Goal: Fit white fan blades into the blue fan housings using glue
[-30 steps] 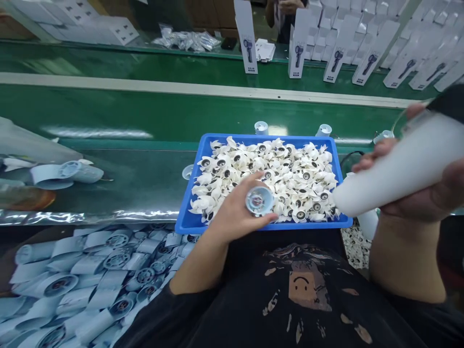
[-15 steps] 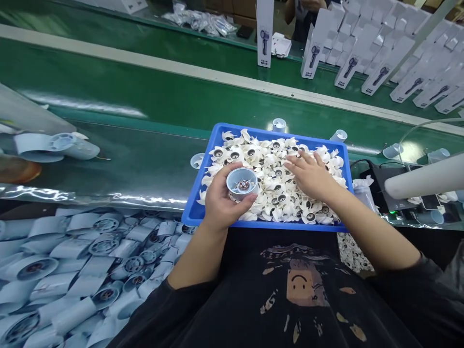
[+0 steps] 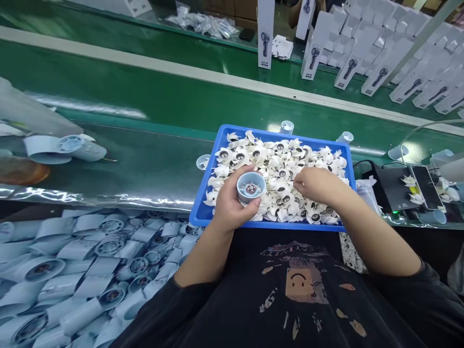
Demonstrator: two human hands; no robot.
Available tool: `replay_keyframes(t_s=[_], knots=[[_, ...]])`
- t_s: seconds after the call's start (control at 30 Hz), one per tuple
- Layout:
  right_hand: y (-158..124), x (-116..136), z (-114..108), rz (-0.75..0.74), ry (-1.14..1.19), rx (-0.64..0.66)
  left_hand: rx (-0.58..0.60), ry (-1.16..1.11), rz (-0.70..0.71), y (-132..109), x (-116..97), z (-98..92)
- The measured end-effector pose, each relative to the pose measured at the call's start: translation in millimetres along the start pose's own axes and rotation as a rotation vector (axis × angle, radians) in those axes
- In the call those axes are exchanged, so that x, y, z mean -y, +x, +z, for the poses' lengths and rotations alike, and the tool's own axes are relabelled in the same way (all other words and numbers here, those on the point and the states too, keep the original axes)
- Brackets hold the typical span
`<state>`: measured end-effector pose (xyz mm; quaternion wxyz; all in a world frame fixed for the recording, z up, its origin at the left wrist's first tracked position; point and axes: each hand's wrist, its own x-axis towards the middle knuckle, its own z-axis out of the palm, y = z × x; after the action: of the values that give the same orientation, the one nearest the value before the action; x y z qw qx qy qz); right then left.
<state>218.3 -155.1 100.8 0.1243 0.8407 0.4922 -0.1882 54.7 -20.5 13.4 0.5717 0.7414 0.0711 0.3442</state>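
Note:
My left hand is wrapped round a light blue cylindrical fan housing, its open end facing up. Inside that housing a small motor with a copper-coloured centre shows. Beneath both hands lies a blue tray heaped with white fan impellers, many with dark round hubs. Over the right half of the heap, my right hand has its fingers curled and pressed together, the tips down at the impellers. Whatever those fingers hold, if anything, is hidden.
Many blue housings lie piled at the lower left. Several stand beyond the tray, one being a blue housing. A black box and a phone are at right. White printed cartons line the far side, near another person's hand.
My right hand has gone from spread fingers to curled ones over the impellers. The view has shifted slightly; my left hand keeps the fan housing. A carton now shows by the person opposite.

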Motion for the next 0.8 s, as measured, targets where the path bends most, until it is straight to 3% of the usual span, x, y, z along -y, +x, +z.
replay_keyframes(t_s=[0.1, 0.23, 0.4, 0.47, 0.53, 0.63, 0.7, 0.8], knots=[[2, 9, 4, 0.102, 0.009, -0.035, 0.036, 0.058, -0.061, -2, -1, 0.6], [6, 17, 14, 0.189, 0.053, -0.112, 0.189, 0.233, -0.141, -3, -10, 2.3], [-13, 12, 19, 0.223, 0.203, -0.317, 0.256, 0.37, -0.102, -4, -25, -3.4], [-25, 8, 22, 0.151, 0.399, -0.375, 0.243, 0.419, -0.045, -5, -30, -5.3], [-34, 6, 29, -0.03, 0.869, -0.354, 0.267, 0.446, 0.02, -6, -36, -4.3], [-38, 6, 40, -0.273, 1.619, -0.186, 0.307, 0.458, 0.109, -6, -43, 1.8], [-39, 9, 43, -0.299, 1.774, -0.11, 0.302, 0.481, 0.157, -6, -47, 6.8], [-44, 17, 40, -0.303, 1.566, -0.271, 0.313, 0.546, 0.221, -3, -50, 12.4]])
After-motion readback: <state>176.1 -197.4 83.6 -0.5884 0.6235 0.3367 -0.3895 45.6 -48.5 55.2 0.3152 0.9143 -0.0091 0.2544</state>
